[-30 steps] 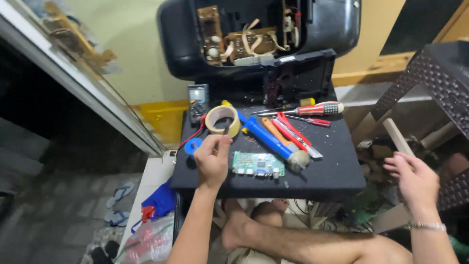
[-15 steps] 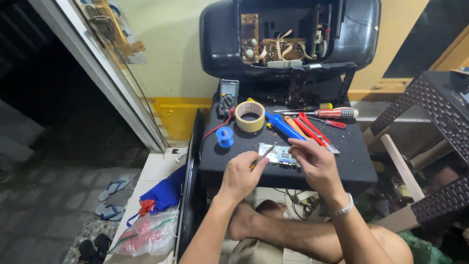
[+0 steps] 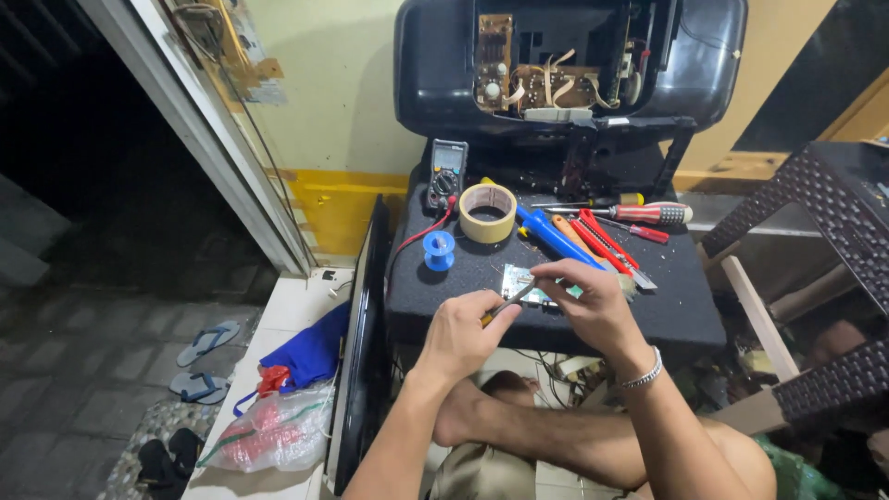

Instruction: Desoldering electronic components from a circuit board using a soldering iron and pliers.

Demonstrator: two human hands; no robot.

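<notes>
The left hand (image 3: pixel 460 335) is closed around a thin metal tool (image 3: pixel 507 303), whose tip points at a small green circuit board (image 3: pixel 521 282) lying near the front edge of the black work surface (image 3: pixel 685 310). The right hand (image 3: pixel 587 301) has its fingers pinched together on the board's top edge, just beside the tool tip. Toward the back edge stand a roll of tape (image 3: pixel 488 212), a blue solder spool (image 3: pixel 438 248) and a multimeter (image 3: pixel 445 174); screwdrivers (image 3: pixel 639 214) lie to the right. An opened black appliance (image 3: pixel 565 60) rises behind the surface.
</notes>
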